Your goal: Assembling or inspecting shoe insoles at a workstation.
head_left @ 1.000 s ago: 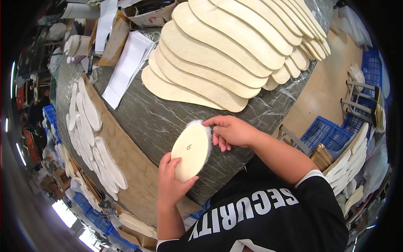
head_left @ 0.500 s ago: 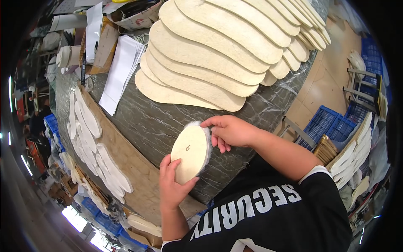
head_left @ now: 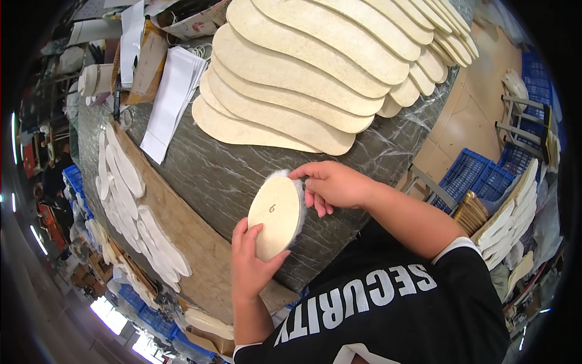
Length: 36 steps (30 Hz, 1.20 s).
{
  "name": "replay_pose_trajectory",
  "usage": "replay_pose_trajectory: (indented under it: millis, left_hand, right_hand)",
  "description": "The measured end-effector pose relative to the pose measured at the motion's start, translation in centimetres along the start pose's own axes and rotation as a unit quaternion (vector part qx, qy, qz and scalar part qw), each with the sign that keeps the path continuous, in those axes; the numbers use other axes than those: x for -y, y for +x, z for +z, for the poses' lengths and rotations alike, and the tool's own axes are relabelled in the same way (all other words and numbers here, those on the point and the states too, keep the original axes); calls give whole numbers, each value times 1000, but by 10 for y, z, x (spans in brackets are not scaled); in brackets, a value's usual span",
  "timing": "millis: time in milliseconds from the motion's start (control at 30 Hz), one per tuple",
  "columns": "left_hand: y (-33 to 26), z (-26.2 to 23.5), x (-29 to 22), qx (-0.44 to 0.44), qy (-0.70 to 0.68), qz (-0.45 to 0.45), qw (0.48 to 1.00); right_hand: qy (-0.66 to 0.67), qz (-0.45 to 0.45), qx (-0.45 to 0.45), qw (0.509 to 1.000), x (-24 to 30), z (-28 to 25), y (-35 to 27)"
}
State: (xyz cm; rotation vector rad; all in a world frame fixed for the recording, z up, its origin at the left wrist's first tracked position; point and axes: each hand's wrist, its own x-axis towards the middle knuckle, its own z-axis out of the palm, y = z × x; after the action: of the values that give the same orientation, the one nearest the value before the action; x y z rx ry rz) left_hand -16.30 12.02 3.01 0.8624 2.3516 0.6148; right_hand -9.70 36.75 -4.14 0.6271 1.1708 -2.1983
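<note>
A cream insole (head_left: pixel 276 209) with white fluffy pile along its edge is held up over the dark marbled table (head_left: pixel 200 182), its smooth side in view with a small dark mark on it. My left hand (head_left: pixel 253 267) grips the lower end, fingers on the near face and thumb at the right edge. At the upper right edge, the index finger and thumb of my right hand (head_left: pixel 336 187) pinch the fluff, the other fingers curled loosely below. Just beyond lies a fanned, overlapping pile of cream insoles (head_left: pixel 297 76).
White insoles (head_left: pixel 124 182) lie on a brown sheet (head_left: pixel 200 249) at the left. Long white paper strips (head_left: pixel 170 100) and a cardboard box (head_left: pixel 154 60) are at the back left. To the right, beyond the table edge, stand blue crates (head_left: pixel 464 176) and a metal frame (head_left: pixel 433 188).
The view has shifted slightly. Both hands keep their hold on the insole, which has tilted a little; its fluffy right edge shows somewhat more. Nothing has been released.
</note>
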Motion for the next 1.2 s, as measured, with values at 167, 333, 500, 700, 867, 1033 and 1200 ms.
replay_pose_trajectory:
  millis: [167, 333, 500, 700, 867, 1033, 1200]
  left_hand:
    - [-1, 4, -2, 8, 24, -10, 1000]
    - [-1, 7, -4, -8, 38, -9, 999]
    - [-1, 10, -4, -10, 39, -13, 999]
    - [0, 8, -5, -16, 31, -9, 999]
    - [-2, 7, -7, 8, 25, 5, 1000]
    - [-24, -7, 13, -45, -106, -34, 993]
    - [-48, -14, 40, -75, -215, -158, 961]
  right_hand:
    - [-4, 5, 5, 1000, 1, 0, -1]
    - [-12, 9, -8, 1000, -2, 0, -1]
    - [-14, -17, -7, 1000, -3, 2, -3]
    - [-402, -213, -130, 881, 3, 28, -18]
    - [-641, -329, -4, 694, 21, 46, 3]
    - [-697, -281, 31, 660, 26, 48, 13]
    - [-711, -226, 31, 665, 23, 54, 13]
